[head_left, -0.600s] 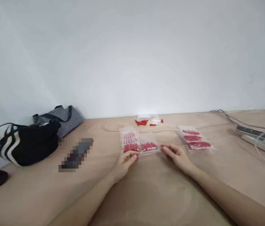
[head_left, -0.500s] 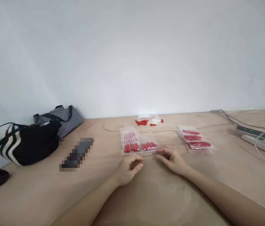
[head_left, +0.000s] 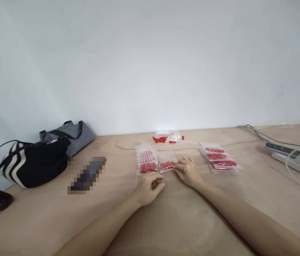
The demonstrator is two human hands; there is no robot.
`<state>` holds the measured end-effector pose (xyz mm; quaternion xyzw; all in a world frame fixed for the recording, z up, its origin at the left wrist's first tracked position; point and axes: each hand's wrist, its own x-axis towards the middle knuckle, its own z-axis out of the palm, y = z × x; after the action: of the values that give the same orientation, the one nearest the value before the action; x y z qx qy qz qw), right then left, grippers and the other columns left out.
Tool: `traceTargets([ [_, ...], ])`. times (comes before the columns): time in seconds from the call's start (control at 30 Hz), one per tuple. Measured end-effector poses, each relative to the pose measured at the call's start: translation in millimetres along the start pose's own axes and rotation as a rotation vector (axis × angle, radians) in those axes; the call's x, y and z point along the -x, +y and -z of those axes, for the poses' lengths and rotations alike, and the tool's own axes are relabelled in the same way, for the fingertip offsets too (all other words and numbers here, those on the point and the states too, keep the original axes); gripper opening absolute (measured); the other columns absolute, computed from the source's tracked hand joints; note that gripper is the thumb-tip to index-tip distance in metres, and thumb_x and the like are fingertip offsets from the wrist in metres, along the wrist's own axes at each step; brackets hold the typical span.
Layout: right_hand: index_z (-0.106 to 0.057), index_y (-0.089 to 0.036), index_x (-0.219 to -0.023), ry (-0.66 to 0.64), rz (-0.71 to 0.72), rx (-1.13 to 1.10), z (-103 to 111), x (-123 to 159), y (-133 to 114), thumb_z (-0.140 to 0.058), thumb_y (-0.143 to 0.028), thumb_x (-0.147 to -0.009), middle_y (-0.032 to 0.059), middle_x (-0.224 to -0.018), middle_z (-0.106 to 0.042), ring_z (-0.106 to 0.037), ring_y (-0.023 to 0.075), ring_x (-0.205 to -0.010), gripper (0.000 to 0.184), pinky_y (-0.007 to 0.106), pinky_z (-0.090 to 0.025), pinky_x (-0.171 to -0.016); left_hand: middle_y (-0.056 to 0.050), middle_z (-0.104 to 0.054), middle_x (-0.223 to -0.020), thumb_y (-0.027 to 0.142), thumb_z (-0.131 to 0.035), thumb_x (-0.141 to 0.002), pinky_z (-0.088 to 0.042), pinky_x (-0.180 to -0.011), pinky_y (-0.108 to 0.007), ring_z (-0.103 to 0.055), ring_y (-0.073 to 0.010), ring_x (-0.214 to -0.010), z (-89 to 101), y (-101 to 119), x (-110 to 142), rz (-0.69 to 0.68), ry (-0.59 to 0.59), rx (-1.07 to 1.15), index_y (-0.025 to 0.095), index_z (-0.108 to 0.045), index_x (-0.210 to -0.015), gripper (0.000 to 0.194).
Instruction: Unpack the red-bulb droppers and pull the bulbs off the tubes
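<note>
My right hand (head_left: 188, 172) is at the lower right corner of a fanned stack of clear zip bags (head_left: 167, 161) holding small red pieces. Its thumb and fingers are closed in a pinch on the edge of the top bag. My left hand (head_left: 150, 188) rests just in front of another overlapping row of such zip bags (head_left: 146, 159). Its fingers are loosely curled with the thumb apart, and nothing is between them. Each row overlaps so that the red pieces show through the plastic.
Right of my hands lies another stack of filled zip bags (head_left: 216, 156). Loose red pieces (head_left: 161, 139) lie near the wall beside a clear bag (head_left: 168, 134). At left are a pixelated dark object (head_left: 88, 174), a black bag (head_left: 42, 163) and a striped bag (head_left: 82, 137). A power strip (head_left: 296, 165) with cables is at right.
My right hand has moved slightly left and its fingers have closed on the edge of the bag. My left hand has barely shifted.
</note>
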<state>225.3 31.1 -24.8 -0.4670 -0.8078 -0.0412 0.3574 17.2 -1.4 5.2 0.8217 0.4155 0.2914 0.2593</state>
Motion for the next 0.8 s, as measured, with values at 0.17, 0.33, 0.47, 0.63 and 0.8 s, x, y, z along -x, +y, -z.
traceTargets([
  [0.17, -0.065, -0.021, -0.069, 0.139, -0.019, -0.037, 6.0, 10.4, -11.3, -0.051, -0.023, -0.080, 0.0003, -0.059, -0.056, -0.047, 0.0122, -0.065, 0.018, 0.029, -0.024, -0.066, 0.001, -0.059, -0.056, 0.038, -0.059, -0.070, -0.040, -0.048, -0.020, -0.049, -0.0083, -0.045, -15.1, 0.8, -28.0, 0.384, 0.030, 0.378, 0.013, -0.064, -0.071, 0.025],
  [0.33, -0.066, -0.023, -0.073, 0.168, 0.072, -0.003, 7.4, 14.2, -18.8, -0.050, -0.021, -0.080, -0.0003, -0.058, -0.054, -0.044, 0.0121, -0.064, 0.017, 0.028, -0.023, -0.065, -0.004, -0.063, -0.067, 0.047, -0.058, -0.071, -0.048, -0.059, -0.022, -0.058, -0.0090, -0.056, -26.8, 16.3, -43.0, 0.555, 0.031, 0.708, 0.010, -0.062, -0.070, 0.037],
  [0.47, -0.067, -0.024, -0.074, 0.157, 0.098, 0.005, 6.1, 13.7, -17.2, -0.051, -0.021, -0.080, 0.0006, -0.063, -0.057, -0.045, 0.0126, -0.067, 0.017, 0.028, -0.024, -0.065, -0.004, -0.063, -0.066, 0.030, -0.065, -0.070, -0.051, -0.067, -0.023, -0.061, -0.0102, -0.064, -26.8, 20.2, -41.6, 0.644, 0.078, 0.881, 0.011, -0.061, -0.065, 0.021],
  [0.63, -0.067, -0.025, -0.078, 0.105, 0.055, -0.068, 8.4, 14.9, -18.3, -0.052, -0.028, -0.081, 0.0019, -0.070, -0.061, -0.048, 0.0134, -0.070, 0.016, 0.030, -0.026, -0.069, -0.002, -0.062, -0.059, 0.022, -0.064, -0.071, -0.051, -0.058, -0.019, -0.059, -0.0076, -0.054, -25.6, 18.3, -39.4, 0.658, 0.106, 0.878, 0.010, -0.060, -0.062, 0.015],
  [0.8, -0.067, -0.028, -0.086, 0.008, -0.032, -0.142, 13.4, 14.5, -20.7, -0.055, -0.041, -0.077, 0.0016, -0.071, -0.062, -0.050, 0.0147, -0.072, 0.020, 0.032, -0.028, -0.071, -0.001, -0.061, -0.055, 0.030, -0.067, -0.068, -0.047, -0.048, -0.015, -0.055, -0.0056, -0.046, -29.2, 20.4, -37.0, 0.615, 0.128, 0.816, 0.010, -0.060, -0.063, 0.022],
])
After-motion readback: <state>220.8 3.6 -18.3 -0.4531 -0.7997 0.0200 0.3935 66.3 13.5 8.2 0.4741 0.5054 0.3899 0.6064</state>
